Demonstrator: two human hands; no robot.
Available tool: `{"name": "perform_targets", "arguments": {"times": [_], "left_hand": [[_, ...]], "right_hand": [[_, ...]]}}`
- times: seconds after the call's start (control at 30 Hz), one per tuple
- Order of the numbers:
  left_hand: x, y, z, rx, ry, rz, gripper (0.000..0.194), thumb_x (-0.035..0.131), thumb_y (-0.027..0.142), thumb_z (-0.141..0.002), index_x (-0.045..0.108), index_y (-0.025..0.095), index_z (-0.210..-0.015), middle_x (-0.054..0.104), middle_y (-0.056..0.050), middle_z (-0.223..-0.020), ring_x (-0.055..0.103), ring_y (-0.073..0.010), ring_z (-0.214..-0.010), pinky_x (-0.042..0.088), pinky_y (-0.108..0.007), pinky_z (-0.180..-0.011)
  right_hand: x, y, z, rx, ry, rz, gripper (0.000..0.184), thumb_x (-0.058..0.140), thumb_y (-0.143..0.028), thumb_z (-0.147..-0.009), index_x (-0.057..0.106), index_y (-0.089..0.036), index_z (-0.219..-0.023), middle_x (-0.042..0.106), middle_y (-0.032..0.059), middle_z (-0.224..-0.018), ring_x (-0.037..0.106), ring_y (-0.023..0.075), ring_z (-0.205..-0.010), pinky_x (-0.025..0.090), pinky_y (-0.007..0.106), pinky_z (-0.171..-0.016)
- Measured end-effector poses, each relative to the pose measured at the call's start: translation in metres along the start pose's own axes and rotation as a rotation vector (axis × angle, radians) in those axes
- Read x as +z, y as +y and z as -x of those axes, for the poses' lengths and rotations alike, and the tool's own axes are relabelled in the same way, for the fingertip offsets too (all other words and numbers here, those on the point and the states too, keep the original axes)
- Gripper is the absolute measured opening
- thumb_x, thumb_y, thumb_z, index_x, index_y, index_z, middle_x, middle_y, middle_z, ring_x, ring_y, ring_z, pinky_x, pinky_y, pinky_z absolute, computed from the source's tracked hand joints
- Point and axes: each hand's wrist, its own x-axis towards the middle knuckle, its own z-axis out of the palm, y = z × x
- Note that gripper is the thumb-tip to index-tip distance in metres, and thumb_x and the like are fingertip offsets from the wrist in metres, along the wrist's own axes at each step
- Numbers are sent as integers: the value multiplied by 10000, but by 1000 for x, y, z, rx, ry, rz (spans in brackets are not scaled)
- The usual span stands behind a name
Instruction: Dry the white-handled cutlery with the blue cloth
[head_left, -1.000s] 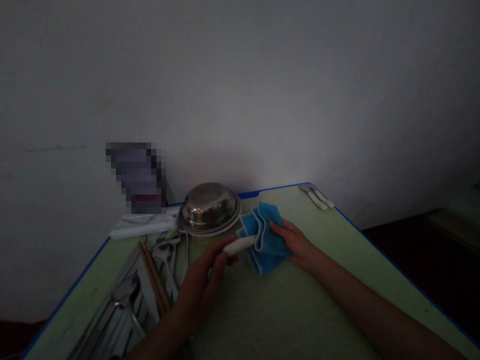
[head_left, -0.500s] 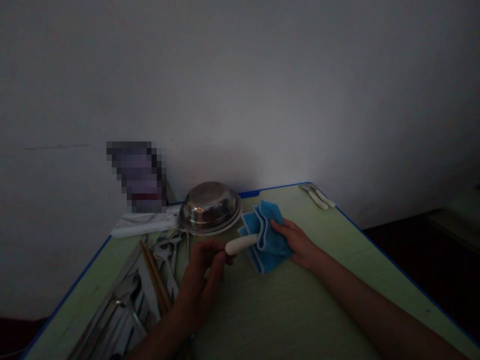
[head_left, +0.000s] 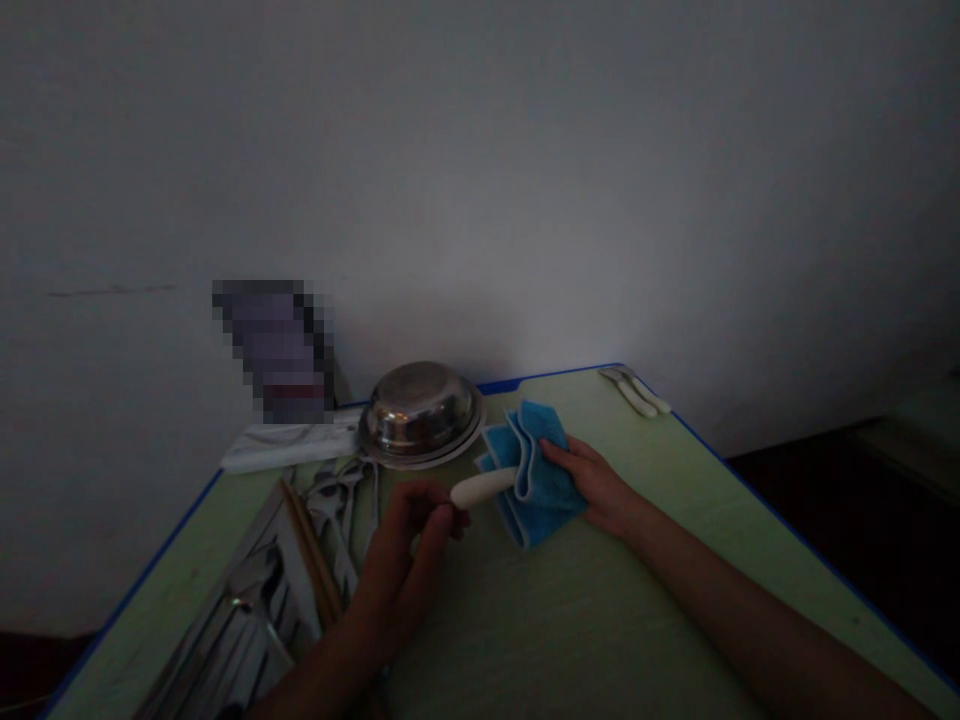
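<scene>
Before the metal bowl (head_left: 421, 410), chopsticks (head_left: 310, 550) are part-hidden by left forearm (head_left: 330, 655); white handle (head_left: 481, 488) is pinched by left hand (head_left: 411, 560), cloth (head_left: 547, 492) clasped by right hand (head_left: 592, 485).

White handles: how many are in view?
3: one white handle between the left hand and the blue cloth, and two more side by side near the far right corner of the green table. Others may be hidden.

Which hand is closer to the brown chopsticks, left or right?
Left. The left hand is close by the chopsticks, on their right side, at the white handle's end. The right hand is farther right, holding the blue cloth.
</scene>
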Motion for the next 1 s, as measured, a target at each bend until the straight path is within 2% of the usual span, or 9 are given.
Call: {"name": "perform_targets", "arguments": {"times": [0.17, 0.53, 0.7, 1.0], "left_hand": [[-2, 5, -1, 4, -16, -38, 108, 403, 226, -904, 482, 195, -837, 568, 7, -697, 532, -136, -629, 408, -244, -559], [-5, 3, -1, 6, -47, -66, 138, 429, 209, -886, 522, 190, -785, 554, 12, -653, 493, -120, -565, 371, -229, -516], [-3, 4, 0, -8, -5, -37, 34, 436, 200, -879, 469, 196, -883, 562, 8, -706, 520, -125, -605, 399, -233, -537], [-1, 3, 2, -30, 22, 12, 66, 427, 214, -890, 409, 205, -953, 555, -6, -774, 559, -136, -668, 422, -244, -548]], "right_hand": [[-1, 0, 0, 3, -10, 12, 174, 667, -268, -731, 664, -150, -859, 711, 6, -663, 660, 136, -551, 547, 265, -617], [-2, 1, -2, -9, -21, 18, 230, 686, -287, -714, 660, -153, -899, 711, 6, -678, 661, 141, -562, 544, 272, -616], [-3, 1, -2, -8, -27, 11, 240, 681, -285, -719, 658, -156, -920, 716, 6, -704, 667, 140, -587, 545, 277, -643], [-3, 2, -2, 6, -27, 11, 212, 676, -276, -723, 663, -153, -896, 717, 14, -689, 666, 144, -574, 547, 272, -621]]}}
